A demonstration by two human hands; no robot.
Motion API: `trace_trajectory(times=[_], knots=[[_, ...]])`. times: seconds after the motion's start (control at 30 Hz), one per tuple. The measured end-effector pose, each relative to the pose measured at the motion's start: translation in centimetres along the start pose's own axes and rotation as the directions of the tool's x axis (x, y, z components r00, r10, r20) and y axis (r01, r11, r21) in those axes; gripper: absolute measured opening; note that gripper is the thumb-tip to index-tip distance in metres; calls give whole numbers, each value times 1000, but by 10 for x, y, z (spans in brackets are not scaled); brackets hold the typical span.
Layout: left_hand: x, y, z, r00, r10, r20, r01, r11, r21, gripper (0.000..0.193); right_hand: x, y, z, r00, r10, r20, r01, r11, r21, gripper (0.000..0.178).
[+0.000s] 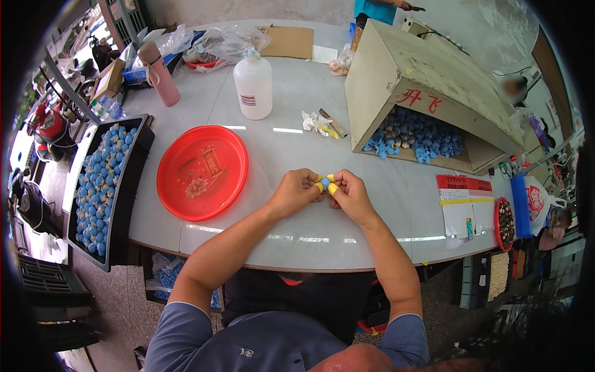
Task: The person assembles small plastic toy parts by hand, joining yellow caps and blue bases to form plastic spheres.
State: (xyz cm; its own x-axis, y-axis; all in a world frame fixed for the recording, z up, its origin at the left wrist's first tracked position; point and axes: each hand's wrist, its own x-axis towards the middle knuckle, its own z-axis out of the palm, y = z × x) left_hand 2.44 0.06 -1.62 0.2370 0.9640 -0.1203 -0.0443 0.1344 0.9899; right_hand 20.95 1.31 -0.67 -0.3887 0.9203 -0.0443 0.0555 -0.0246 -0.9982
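Over the table's near middle, my left hand [297, 190] and my right hand [352, 197] meet fingertip to fingertip. Between them they pinch a small blue piece [325, 182]; the fingers cover most of it, so its full shape is hidden. Yellow covers wrap some fingertips of both hands. Left of my hands lies a round red plastic tray [230, 162] with a printed flower pattern. Up and to the right, many small blue pieces [416, 135] are heaped inside the open front of a pale box-like hood [434, 74].
A black tray [146, 137] of blue-and-cream balls [102, 186] stands at the left edge. Behind are a white bottle [253, 87], a pink flask [162, 80], crumpled tissue [315, 122] and cardboard [288, 42]. A red basket [505, 226] sits far right. Another person [375, 11] stands beyond the table.
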Motion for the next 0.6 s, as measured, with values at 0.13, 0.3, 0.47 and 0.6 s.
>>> trace_trajectory(times=[0.13,0.3,0.47,0.6], knots=[[0,0,1,1000,-10,-8,10,1000,16,22,0,0,-1,1000,-11,-3,11,1000,-25,8],[0,-3,0,1000,18,-18,-17,999,38,23,2,2,-1,1000,-23,-3,22,999,-34,9],[-2,2,2,1000,27,-12,-26,997,73,26,1,2,-2,1000,-13,-6,13,999,-30,11],[-2,0,1,999,36,-14,-35,997,74,27,2,4,-2,1000,-17,1,17,999,-36,12]])
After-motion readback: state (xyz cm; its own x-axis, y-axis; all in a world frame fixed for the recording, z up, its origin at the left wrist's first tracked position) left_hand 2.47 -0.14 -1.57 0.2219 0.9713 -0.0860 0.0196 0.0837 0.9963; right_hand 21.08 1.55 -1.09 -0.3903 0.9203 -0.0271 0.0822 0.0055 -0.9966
